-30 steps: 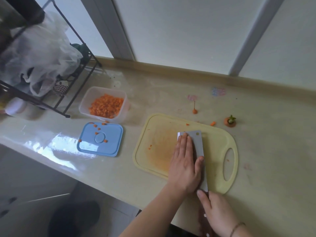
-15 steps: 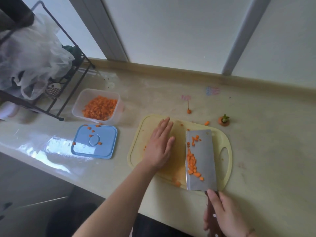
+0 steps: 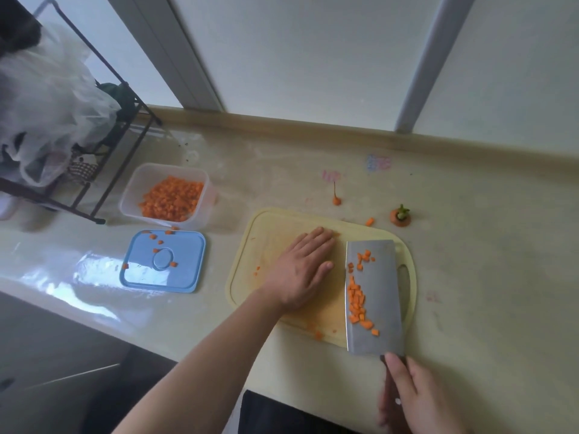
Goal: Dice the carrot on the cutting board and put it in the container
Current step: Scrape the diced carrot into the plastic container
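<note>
Carrot dice (image 3: 358,300) lie in a loose line on the flat of the cleaver (image 3: 371,296), which sits level over the right half of the board (image 3: 272,233); the rest of the dice already fill the container (image 3: 170,198) at about ten o'clock from the board.

Biggest risk, as I judge it: the load has to travel past the board's left edge and over the blue lid (image 3: 163,261) to reach the container, and nothing walls the dice in. Any tilt or jolt of the blade would send them onto the counter (image 3: 470,277); strays already dot the lid and lie near the board's six o'clock edge. A lesser risk is the left hand (image 3: 300,270), resting flat with fingers straight and spread lightly on the board, its fingertips just beside the blade's sharp edge; a sideways slide of the cleaver could nick it. The right hand (image 3: 410,393) wraps the handle at the blade's six o'clock end, partly blurred, so how firm that hold is I cannot tell. Smallest matter: the carrot top (image 3: 400,217) and a tail (image 3: 336,198) sit off the board at twelve to one o'clock, well clear.

Against half a second back, little differs: the hand has drawn slightly nearer the blade, and the dice keep their line.
</note>
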Action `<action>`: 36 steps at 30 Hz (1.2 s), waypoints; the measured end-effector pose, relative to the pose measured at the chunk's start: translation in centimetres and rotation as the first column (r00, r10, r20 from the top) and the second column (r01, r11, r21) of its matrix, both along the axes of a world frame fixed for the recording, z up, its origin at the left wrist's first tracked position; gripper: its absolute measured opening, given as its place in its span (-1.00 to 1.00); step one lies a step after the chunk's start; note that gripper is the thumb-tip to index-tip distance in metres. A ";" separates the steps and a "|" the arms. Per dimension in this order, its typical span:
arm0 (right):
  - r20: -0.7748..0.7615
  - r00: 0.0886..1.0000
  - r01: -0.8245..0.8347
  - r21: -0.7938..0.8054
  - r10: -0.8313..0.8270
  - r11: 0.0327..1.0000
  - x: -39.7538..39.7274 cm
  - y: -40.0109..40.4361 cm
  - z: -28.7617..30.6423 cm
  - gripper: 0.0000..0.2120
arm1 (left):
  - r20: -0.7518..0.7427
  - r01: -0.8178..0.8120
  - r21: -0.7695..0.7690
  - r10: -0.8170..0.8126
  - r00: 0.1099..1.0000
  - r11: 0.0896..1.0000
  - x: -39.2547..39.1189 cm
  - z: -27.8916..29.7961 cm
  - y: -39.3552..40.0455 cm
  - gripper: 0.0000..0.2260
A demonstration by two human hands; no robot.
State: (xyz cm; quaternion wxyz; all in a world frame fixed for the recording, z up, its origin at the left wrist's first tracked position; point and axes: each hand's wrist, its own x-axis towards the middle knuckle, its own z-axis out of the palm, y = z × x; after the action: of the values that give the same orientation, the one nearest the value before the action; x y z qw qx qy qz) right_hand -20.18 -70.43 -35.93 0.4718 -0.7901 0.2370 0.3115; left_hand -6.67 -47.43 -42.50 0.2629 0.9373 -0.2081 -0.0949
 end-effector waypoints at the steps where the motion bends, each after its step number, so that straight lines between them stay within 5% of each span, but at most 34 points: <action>1: -0.002 1.000 -0.004 -0.010 0.004 1.000 -0.1 0.0 0.1 -0.62 | 0.013 -0.005 -0.026 0.005 1.000 1.000 -0.9 -0.2 0.2 -0.40; 8: -0.055 0.995 -0.088 -0.070 0.084 0.994 -0.7 0.8 -0.9 -0.73 | 0.016 -0.147 -0.200 0.153 0.988 0.969 -7.5 -0.5 -1.6 -0.46; 12: -0.031 0.976 -0.217 -0.166 0.215 0.962 0.2 1.6 -1.0 -0.73 | -0.088 -0.346 -0.282 0.335 0.938 0.895 -8.2 0.1 -4.4 -0.42; 17: -0.005 0.965 -0.261 -0.153 0.264 0.953 0.8 2.5 -0.4 -0.70 | -0.174 -0.406 -0.414 0.367 0.914 0.815 -8.1 0.8 -7.5 -0.43; 22: -0.026 0.975 -0.222 -0.123 0.220 0.967 1.3 2.2 -0.2 -0.26 | -0.205 -0.420 -0.473 0.366 0.907 0.774 -7.9 0.6 -8.3 -0.44; 29: 0.083 0.995 -0.051 -0.131 0.063 0.990 0.8 1.5 -0.7 0.31 | -0.248 -0.447 -0.656 0.385 0.889 0.608 -7.3 1.8 -8.7 -0.52; 31: 0.059 0.996 -0.058 -0.120 0.065 0.991 0.8 1.5 0.4 0.15 | -0.243 -0.457 -0.711 0.423 0.873 0.534 -6.6 2.4 -8.5 -0.47; 34: 0.006 0.992 -0.123 -0.029 0.123 0.992 1.3 1.1 2.2 -0.68 | -0.168 -0.424 -0.754 0.477 0.863 0.502 -5.4 3.1 -7.0 -0.45; 36: -0.027 0.991 -0.132 0.071 0.134 0.989 2.0 0.9 2.5 -0.82 | -0.102 -0.410 -0.742 0.515 0.851 0.530 -4.5 3.3 -5.1 -0.44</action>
State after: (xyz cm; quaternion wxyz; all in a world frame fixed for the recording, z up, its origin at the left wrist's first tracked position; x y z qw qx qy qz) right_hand -18.20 -69.50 -33.47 0.4733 -0.7822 0.1803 0.3628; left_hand -11.13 -52.49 -39.24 0.6213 0.7722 0.0114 0.1323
